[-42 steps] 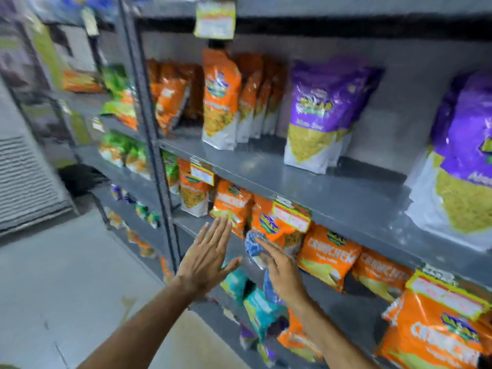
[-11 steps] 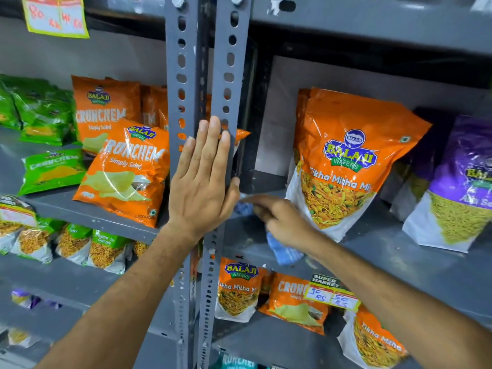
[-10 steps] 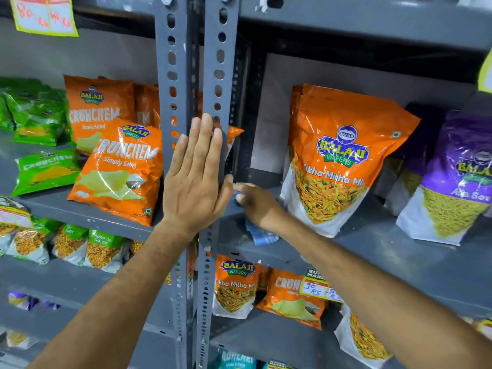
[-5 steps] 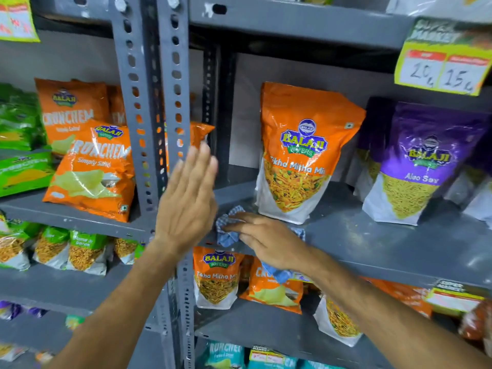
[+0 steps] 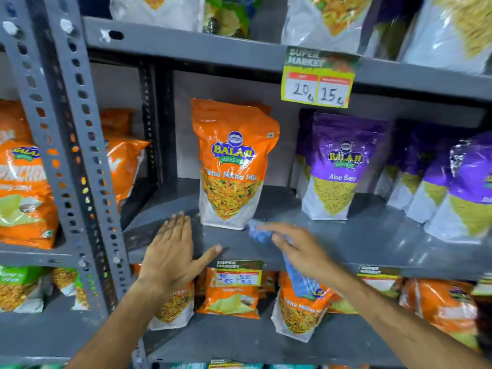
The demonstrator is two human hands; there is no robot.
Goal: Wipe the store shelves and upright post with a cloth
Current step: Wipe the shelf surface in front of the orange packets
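Note:
A grey metal shelf (image 5: 372,233) runs across the middle of the head view, fixed to a perforated grey upright post (image 5: 80,145) at the left. My right hand (image 5: 298,251) presses a blue checked cloth (image 5: 257,233) onto the shelf, just right of an orange Balaji pouch (image 5: 229,166). One end of the cloth hangs down over the shelf's front edge under my palm. My left hand (image 5: 173,251) lies flat on the shelf's front part with fingers spread, holding nothing, between the post and the orange pouch.
Purple Aloo Sev pouches (image 5: 338,166) stand further right on the same shelf. Orange chip bags (image 5: 24,198) fill the bay left of the post. A yellow price tag (image 5: 316,78) hangs from the shelf above. A lower shelf (image 5: 239,339) carries more orange packets.
My left hand has left the post and dropped onto the shelf. My right hand has slid the cloth to the right along the shelf, past the orange pouch.

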